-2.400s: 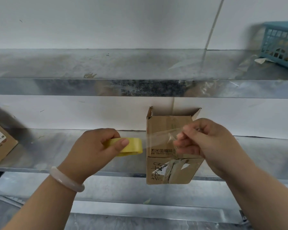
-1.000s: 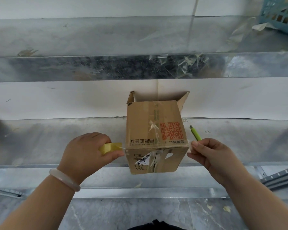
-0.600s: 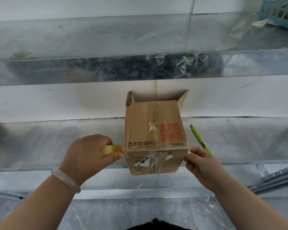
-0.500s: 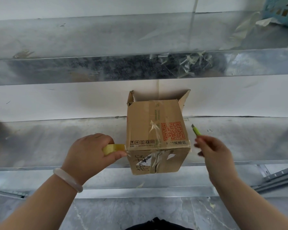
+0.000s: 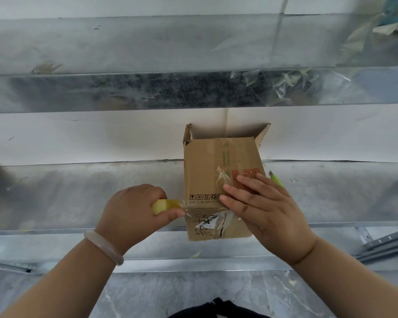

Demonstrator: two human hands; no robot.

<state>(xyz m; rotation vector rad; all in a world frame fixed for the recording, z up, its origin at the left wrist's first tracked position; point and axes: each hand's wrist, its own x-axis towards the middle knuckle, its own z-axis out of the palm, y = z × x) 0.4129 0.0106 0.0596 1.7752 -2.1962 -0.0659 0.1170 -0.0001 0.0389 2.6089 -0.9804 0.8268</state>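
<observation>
A small cardboard box [image 5: 207,171] lies on the metal shelf [image 5: 78,193], its open end toward the wall and its near end hanging past the shelf's front edge. A red QR label and clear tape show on its top. My left hand [image 5: 133,210] grips a yellowish roll of clear tape [image 5: 164,205] right at the box's near left corner, with tape stretched onto the box edge. My right hand [image 5: 262,207] lies flat on the box top with straight fingers, pressing over the tape and covering part of the label.
A yellow-green utility knife [image 5: 276,181] lies on the shelf just right of the box, partly hidden by my right hand. An upper metal shelf [image 5: 147,90] carries stuck scraps of clear tape [image 5: 285,86]. Below lies a grey floor with metal rails [image 5: 386,243] at right.
My right hand let go of the tape end at the box's right side and came up flat onto the box top. The left hand kept the roll at the left corner.
</observation>
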